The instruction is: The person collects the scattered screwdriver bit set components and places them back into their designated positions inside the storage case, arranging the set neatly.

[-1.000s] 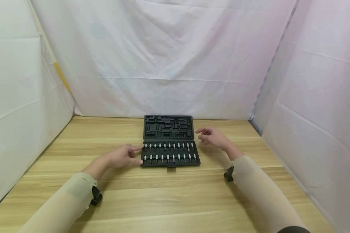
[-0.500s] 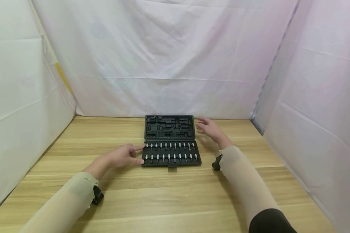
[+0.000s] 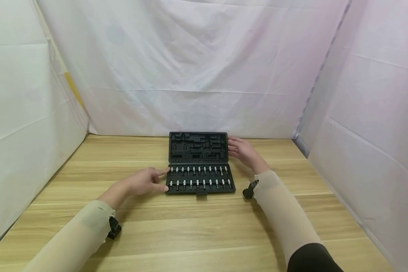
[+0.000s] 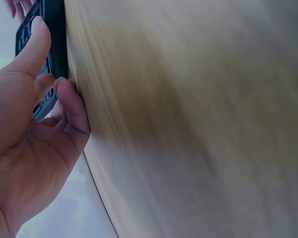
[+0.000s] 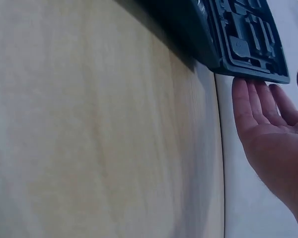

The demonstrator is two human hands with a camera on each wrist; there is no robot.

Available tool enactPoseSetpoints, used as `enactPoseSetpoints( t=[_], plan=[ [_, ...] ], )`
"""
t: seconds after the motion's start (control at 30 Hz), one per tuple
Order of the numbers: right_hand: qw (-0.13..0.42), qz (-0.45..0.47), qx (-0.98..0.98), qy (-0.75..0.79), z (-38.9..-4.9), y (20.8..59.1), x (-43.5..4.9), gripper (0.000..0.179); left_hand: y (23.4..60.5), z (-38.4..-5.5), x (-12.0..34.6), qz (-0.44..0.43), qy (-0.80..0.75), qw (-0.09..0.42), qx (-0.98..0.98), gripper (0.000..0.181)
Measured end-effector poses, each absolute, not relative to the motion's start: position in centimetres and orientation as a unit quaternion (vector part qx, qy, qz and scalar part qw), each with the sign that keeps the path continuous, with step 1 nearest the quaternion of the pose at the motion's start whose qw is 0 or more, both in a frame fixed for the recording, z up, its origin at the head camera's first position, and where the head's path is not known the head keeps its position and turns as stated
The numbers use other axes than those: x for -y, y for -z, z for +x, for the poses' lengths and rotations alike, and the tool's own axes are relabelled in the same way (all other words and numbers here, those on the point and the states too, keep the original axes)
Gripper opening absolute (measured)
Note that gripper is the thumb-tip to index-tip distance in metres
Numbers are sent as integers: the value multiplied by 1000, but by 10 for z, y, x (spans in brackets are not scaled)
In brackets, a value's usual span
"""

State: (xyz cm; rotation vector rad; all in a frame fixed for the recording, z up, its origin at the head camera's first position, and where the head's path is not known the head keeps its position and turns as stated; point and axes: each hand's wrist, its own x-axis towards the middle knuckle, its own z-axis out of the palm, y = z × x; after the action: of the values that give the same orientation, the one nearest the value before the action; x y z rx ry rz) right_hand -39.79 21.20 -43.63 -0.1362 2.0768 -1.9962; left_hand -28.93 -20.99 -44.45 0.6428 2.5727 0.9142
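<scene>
A black socket case lies unfolded on the wooden table, its base point(image 3: 200, 176) nearest me and its moulded lid point(image 3: 198, 147) behind. Two rows of silver bit sockets point(image 3: 198, 184) sit in the base. On the left, my left hand point(image 3: 141, 183) touches the base's side with its extended index finger and thumb, while its other fingers curl in the left wrist view. My right hand point(image 3: 244, 151) is at the lid's right edge. In the right wrist view its straight fingers point(image 5: 256, 101) meet that edge, with the fingertips partly hidden behind it. The lid leans slightly up off the table.
The wooden table point(image 3: 176, 234) extends around the case on all sides. A white cloth backdrop point(image 3: 197, 75) hangs just behind the lid, with further cloth walls at left and right. A black wrist camera point(image 3: 113, 227) is strapped at the left cuff.
My right hand has moved back and inward, its fingers straightening, to reach the lid's right edge. The lid's far edge has risen slightly. My left hand stays at the case.
</scene>
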Motion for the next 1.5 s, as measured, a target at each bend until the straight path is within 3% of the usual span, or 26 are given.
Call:
enactPoseSetpoints(
  t=[0.7,1.0,1.13,1.3,1.5],
  plan=[
    [112,-37,-685,719,-365,417,-213,57,445,-293,211,229,-317,169,-905,83],
    [105,-89,-720,680,-344,416,-217,49,445,-296,217,241,-331,170,-896,89],
    [110,-116,-734,660,-333,415,-216,46,446,-294,221,219,-364,116,-898,91],
    [111,-139,-761,624,-322,411,-218,44,439,-292,219,216,-408,30,-887,78],
    [107,-160,-803,564,-310,410,-223,41,429,-291,213,248,-436,9,-865,60]
  ],
)
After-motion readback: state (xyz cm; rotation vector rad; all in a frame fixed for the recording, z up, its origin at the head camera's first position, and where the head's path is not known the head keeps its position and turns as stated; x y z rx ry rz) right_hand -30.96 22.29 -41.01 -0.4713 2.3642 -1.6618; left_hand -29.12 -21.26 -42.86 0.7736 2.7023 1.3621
